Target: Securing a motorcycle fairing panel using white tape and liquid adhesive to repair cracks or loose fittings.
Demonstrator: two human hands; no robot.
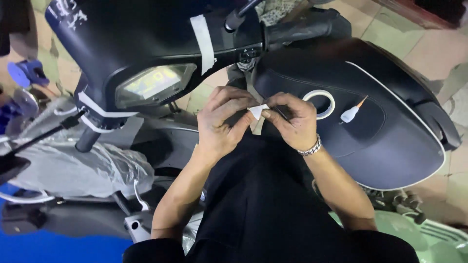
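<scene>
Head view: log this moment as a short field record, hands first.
left hand: pinches a small white piece of tape together with the other hand
right hand: grips the same piece; metal bracelet on the wrist
seat: black, carries a tape roll and a small white tube with an orange tip
handlebar: white tape strip wrapped round it
display: lit

Dim, cool light; soft, warped edges

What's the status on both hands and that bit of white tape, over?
Left hand and right hand: fingers pinch white tape piece together. Tape roll and small glue tube lie on scooter seat. Nothing between.
</scene>
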